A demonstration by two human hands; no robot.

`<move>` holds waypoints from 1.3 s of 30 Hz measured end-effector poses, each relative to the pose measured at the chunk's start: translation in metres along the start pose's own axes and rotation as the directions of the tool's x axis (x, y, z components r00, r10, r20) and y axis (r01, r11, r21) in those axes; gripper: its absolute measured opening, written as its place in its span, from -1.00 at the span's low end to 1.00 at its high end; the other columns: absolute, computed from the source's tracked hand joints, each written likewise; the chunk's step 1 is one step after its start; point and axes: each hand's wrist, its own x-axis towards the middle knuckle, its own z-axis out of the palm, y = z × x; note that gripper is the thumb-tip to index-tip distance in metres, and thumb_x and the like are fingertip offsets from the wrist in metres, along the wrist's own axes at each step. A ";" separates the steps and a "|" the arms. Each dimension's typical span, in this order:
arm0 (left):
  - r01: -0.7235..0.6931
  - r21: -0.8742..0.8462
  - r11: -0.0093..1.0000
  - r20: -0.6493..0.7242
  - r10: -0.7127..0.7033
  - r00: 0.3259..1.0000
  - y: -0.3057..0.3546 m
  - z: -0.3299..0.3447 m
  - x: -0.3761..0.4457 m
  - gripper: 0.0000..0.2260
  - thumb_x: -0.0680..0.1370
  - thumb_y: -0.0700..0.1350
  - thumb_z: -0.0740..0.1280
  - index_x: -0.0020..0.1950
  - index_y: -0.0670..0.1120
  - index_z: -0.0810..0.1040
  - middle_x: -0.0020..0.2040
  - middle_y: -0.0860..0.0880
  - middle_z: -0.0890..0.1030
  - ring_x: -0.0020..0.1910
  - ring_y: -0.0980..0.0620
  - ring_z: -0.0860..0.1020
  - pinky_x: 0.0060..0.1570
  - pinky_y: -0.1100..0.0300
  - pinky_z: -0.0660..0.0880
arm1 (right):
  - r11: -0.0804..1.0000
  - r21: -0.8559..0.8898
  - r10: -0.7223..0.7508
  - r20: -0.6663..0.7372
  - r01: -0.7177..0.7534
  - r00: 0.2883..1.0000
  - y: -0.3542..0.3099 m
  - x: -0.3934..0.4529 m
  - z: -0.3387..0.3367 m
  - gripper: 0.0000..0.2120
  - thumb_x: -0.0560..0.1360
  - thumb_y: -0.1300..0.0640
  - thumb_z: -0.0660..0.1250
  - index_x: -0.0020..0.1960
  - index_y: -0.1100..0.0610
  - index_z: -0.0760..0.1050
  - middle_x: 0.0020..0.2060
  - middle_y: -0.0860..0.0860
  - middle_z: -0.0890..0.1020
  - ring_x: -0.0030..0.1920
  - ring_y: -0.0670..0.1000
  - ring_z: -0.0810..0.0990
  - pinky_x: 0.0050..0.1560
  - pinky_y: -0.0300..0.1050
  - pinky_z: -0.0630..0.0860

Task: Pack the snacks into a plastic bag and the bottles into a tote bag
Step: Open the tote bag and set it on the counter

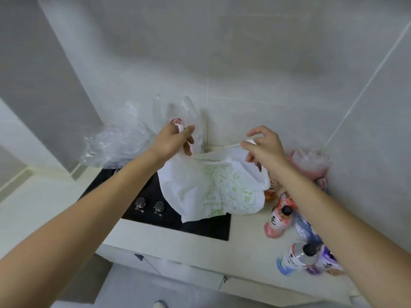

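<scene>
White plastic with green printing makes up the plastic bag point(213, 187), which is held up over the right part of the black cooktop point(155, 210) and the pale countertop point(244, 245). Its left handle is gripped by the left hand point(172, 140), fingers curled closed around it, a small red-and-white item point(176, 123) being seen just above the knuckles; what that item is cannot be told. Its right handle is pinched by the right hand point(265, 147) between thumb and forefinger, the other fingers being loosely bent. The bag's mouth is stretched between the two hands. Clear crumpled plastic wrap point(115, 145) is noted at the back left, against the tiled wall. A pink snack packet point(311, 165) is seen at the back right corner. Three bottles lie on the countertop at the right: a pink-labelled bottle point(278, 218), a white-and-blue bottle point(293, 256) and a purple-labelled bottle point(327, 261), the last partly hidden by the right forearm. Two metal knobs point(150, 205) are set in the cooktop's front edge.
</scene>
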 end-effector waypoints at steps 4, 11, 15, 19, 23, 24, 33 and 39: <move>0.082 0.132 0.988 -0.013 -0.081 0.997 -0.029 0.004 -0.036 -0.53 0.69 0.08 0.19 -0.20 -0.23 0.61 -0.40 -0.19 0.66 -0.30 -0.05 0.66 0.02 0.10 0.48 | 0.990 -0.143 -0.025 -0.048 0.018 0.999 0.034 -0.016 0.004 -0.88 0.53 0.19 0.42 0.02 0.04 0.51 -0.30 0.22 0.58 -0.41 0.17 0.66 -0.30 0.13 0.68; -0.057 0.715 0.697 -0.076 0.158 0.984 -0.088 0.013 -0.040 -0.71 0.66 0.01 0.21 0.25 -0.16 0.31 -0.20 -0.07 0.51 -0.22 -0.24 0.62 -0.40 0.07 0.35 | 0.964 -0.265 0.036 0.050 -0.022 0.998 0.063 -0.031 0.019 -0.67 0.67 0.25 0.05 0.10 -0.16 0.43 0.01 0.06 0.59 -0.17 0.07 0.66 -0.38 0.05 0.68; -0.243 0.831 0.501 0.059 0.356 0.933 -0.104 0.020 -0.034 -0.51 0.56 -0.25 0.28 0.45 0.02 0.26 0.02 -0.14 0.43 -0.41 -0.18 0.49 -0.58 0.12 0.33 | 0.902 -0.411 -0.049 0.200 0.130 0.978 0.080 -0.035 0.025 -0.54 0.63 0.35 0.04 0.04 -0.16 0.53 0.37 -0.20 0.35 0.02 -0.01 0.59 -0.43 0.06 0.66; -0.369 0.910 0.190 0.237 0.491 0.838 -0.123 0.024 -0.029 -0.70 0.44 -0.26 0.34 0.16 -0.11 0.53 0.18 -0.18 0.38 0.03 -0.19 0.41 -0.19 0.01 0.47 | 0.656 -0.700 -0.136 0.256 0.281 0.957 0.092 -0.033 0.029 -0.75 0.62 0.20 0.27 0.25 -0.03 0.51 0.49 -0.04 0.27 -0.01 0.08 0.64 -0.16 0.07 0.64; -0.544 0.836 0.067 0.458 0.461 0.760 -0.139 0.028 -0.015 -0.70 0.50 -0.07 0.35 0.22 -0.08 0.57 0.55 -0.17 0.28 0.48 -0.23 0.28 0.47 -0.17 0.23 | 0.409 -0.865 -0.110 0.269 0.290 0.957 0.105 -0.031 0.036 -0.52 0.55 0.13 0.37 0.45 0.08 0.37 0.47 0.10 0.21 0.18 0.18 0.55 -0.21 -0.05 0.37; -0.583 0.810 0.061 0.514 0.404 0.757 -0.142 0.030 -0.010 -0.63 0.53 0.01 0.35 0.31 -0.05 0.52 0.59 -0.15 0.24 0.54 -0.22 0.21 0.53 -0.20 0.14 | 0.366 -0.887 -0.119 0.254 0.280 0.960 0.107 -0.032 0.037 -0.51 0.54 0.13 0.38 0.44 0.11 0.38 0.46 0.12 0.21 0.19 0.20 0.52 -0.21 -0.05 0.35; -0.460 0.887 -0.048 0.462 0.151 0.874 -0.163 0.067 0.021 -0.30 0.52 0.06 0.41 0.58 -0.06 0.20 0.43 -0.18 0.33 0.43 -0.19 0.25 0.44 -0.21 0.18 | 0.293 -0.949 0.007 0.121 0.114 0.993 0.125 -0.025 0.039 -0.35 0.52 0.01 0.44 0.47 0.19 0.25 0.41 0.23 0.21 0.12 0.28 0.55 -0.24 0.00 0.40; -0.518 0.854 -0.052 0.520 0.138 0.843 -0.175 0.071 0.029 -0.82 0.53 -0.09 0.34 0.09 0.02 0.66 0.41 -0.13 0.33 0.33 -0.14 0.29 0.31 -0.08 0.27 | 0.209 -0.975 0.006 0.085 0.082 0.996 0.137 -0.026 0.031 -0.42 0.52 -0.06 0.44 0.39 0.21 0.33 0.39 0.24 0.25 0.06 0.27 0.55 -0.25 0.03 0.48</move>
